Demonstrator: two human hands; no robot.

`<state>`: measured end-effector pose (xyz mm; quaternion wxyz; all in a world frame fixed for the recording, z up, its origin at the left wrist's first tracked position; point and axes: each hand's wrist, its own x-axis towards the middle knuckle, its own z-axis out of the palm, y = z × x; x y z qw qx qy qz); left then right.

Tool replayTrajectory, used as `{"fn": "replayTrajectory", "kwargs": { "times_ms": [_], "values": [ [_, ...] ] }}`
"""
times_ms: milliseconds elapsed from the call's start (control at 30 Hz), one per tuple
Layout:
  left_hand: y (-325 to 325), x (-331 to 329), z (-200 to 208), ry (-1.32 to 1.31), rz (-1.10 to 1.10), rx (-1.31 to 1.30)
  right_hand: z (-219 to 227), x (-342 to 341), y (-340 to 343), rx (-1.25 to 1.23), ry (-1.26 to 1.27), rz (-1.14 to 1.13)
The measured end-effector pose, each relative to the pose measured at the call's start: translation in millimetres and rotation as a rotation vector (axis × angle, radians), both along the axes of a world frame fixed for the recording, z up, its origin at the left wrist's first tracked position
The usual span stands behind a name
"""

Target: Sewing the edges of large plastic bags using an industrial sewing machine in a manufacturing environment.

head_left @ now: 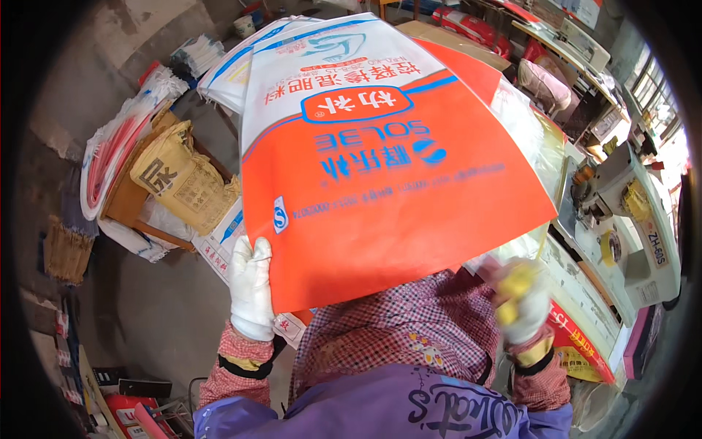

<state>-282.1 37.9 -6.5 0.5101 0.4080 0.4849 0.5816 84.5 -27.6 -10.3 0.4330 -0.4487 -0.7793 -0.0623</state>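
A large printed sack [395, 190], orange-red on the near part and white with blue on the far part, spreads flat in front of me. At its near left corner, my left hand [251, 289] in a white glove is closed on the edge, part of its fingers hidden. My right hand [523, 304], in a white glove with yellow about the fingers, is by the sack's near right edge. Motion smears it, so I cannot tell whether it touches the sack. More white printed sacks [227, 69] show beyond the far left edge.
On the right stands a pale sewing machine [640, 219] on its table. A yellow sack [186, 175] lies over a wooden frame on the left, beside folded white and red sacks [121, 146]. A broom [67, 249] leans farther left. Red and yellow packaging [581, 344] lies near my right wrist.
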Motion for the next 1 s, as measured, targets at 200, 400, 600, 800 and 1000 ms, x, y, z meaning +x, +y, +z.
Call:
{"fn": "replayTrajectory", "kwargs": {
  "times_ms": [200, 400, 600, 800, 1000],
  "values": [
    [-15.0, 0.3, 1.6, 0.08, -0.021, -0.027, 3.4, -41.9, 22.4, -0.616, 0.19, -0.045],
    [-62.7, 2.4, -20.9, 0.285, 0.005, -0.118, 22.2, -35.9, 74.9, -0.242, -0.836, -0.062],
    [-75.3, 1.7, -45.8, 0.389, 0.014, -0.053, -0.5, -30.7, 87.6, -0.348, -0.705, -0.058],
    [-76.0, -10.0, -75.1, 0.081, -0.065, -0.212, 0.5, 19.6, -30.8, -0.533, -0.617, -0.062],
    [-61.9, -7.1, -154.1, 0.022, -0.238, -0.204, 36.3, 41.3, -11.0, -0.171, 0.609, -0.367]
  ]
}}
